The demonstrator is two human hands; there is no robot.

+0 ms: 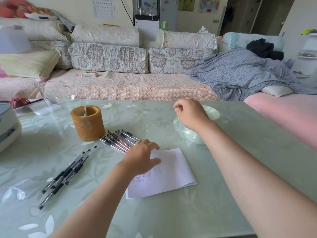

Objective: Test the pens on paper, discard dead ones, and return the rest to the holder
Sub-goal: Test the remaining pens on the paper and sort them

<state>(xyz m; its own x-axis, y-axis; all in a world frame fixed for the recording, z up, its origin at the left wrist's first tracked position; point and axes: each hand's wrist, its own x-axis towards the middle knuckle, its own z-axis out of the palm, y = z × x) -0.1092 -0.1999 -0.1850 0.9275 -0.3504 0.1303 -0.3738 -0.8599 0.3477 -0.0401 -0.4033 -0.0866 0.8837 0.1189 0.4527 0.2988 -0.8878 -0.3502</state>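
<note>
A brown woven pen holder (87, 124) stands upright on the green table (240, 160). Several red and black pens (116, 140) lie in a row just right of it. A second bunch of black pens (68, 174) lies further left. A folded white paper (169, 172) with small scribbles lies in the middle. My left hand (142, 158) rests on the paper's left edge, relaxed fingers spread toward the near ends of the row of pens. My right hand (190, 114) hovers with curled fingers over a clear plastic bag (186, 134); I see nothing held in it.
A white bowl (212, 112) sits behind the bag. A clear glass jug (51, 95) and a white appliance (6, 126) stand at the table's left. A sofa (128, 86) with cushions and a grey blanket runs along the far table edge.
</note>
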